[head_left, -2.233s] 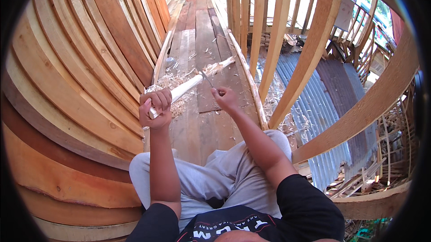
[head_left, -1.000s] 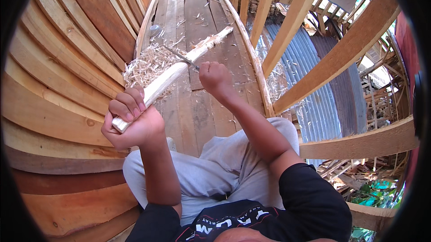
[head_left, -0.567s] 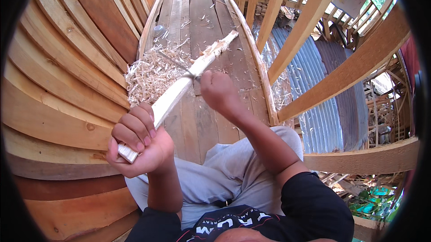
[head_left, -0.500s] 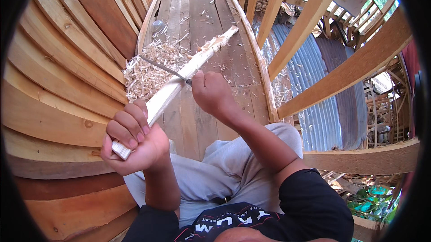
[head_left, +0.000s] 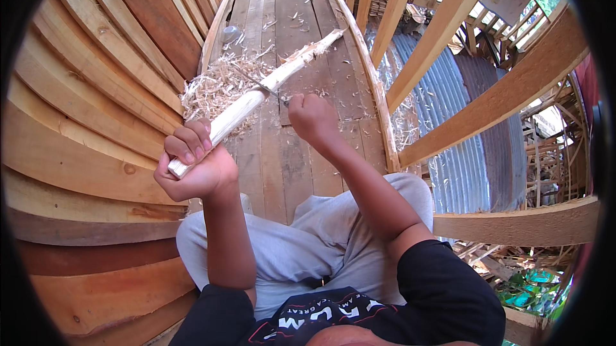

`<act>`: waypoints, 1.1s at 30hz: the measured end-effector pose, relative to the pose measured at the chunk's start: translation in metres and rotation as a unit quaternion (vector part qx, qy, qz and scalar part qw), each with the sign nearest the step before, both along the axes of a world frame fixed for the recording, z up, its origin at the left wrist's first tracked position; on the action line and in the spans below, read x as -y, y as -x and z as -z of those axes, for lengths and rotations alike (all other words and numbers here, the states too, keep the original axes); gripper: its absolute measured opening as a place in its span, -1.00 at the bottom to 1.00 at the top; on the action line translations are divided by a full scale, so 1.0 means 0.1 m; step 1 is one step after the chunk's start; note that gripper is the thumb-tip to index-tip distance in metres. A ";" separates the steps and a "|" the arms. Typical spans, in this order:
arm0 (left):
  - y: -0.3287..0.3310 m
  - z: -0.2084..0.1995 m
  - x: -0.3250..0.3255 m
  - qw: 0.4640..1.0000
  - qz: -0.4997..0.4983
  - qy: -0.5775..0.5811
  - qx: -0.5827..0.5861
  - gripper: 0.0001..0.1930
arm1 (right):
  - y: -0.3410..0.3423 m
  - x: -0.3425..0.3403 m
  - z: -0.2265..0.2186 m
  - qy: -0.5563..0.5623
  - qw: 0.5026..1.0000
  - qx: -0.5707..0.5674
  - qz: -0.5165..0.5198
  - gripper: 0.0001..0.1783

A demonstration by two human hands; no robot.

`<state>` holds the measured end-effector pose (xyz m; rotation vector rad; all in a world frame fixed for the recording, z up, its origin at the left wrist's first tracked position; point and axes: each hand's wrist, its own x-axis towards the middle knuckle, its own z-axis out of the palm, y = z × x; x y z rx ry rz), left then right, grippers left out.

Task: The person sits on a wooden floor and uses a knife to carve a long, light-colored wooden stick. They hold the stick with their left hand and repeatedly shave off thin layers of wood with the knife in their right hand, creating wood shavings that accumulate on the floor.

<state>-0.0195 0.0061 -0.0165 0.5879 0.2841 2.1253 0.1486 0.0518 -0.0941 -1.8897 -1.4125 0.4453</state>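
Left hand [head_left: 192, 166]: clenched around the near end of a pale, peeled wooden stick [head_left: 256, 97], fingers wrapped over the top, the butt end just showing below them. The hand is raised clear of the person's lap, at about 8 o'clock from the middle of the view.

Wooden stick: runs from the left hand toward 1 o'clock. Its far end [head_left: 327, 39] rests on the plank floor [head_left: 292, 153] and shows a rough, splintered surface. The stick is tilted, near end high, far end low.

Right hand [head_left: 312, 117]: closed into a fist just beside the stick, on its right, roughly at mid-length. It grasps a thin metal blade [head_left: 253, 81] that lies across the stick and projects toward 10 o'clock. The handle is hidden inside the fist; its kind cannot be told.

Wood shavings [head_left: 215, 89]: 1 loose, pale heap on the floor, under and to the left of the stick, against the foot of the curved wall of planks [head_left: 90, 108]. Scattered curls lie further along the floor toward 12 o'clock.

Surroundings: the person sits on the floor in grey trousers [head_left: 301, 250] and a black top. Curved timber ribs [head_left: 475, 115] rise at 2 o'clock, with corrugated metal sheeting [head_left: 443, 108] visible beyond them.
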 end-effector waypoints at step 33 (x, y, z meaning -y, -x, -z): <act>-0.15 0.08 0.02 0.993 -0.004 -0.071 -0.093 -0.70 | 0.11 -0.01 -0.02 -0.053 0.999 0.003 -0.004 -0.40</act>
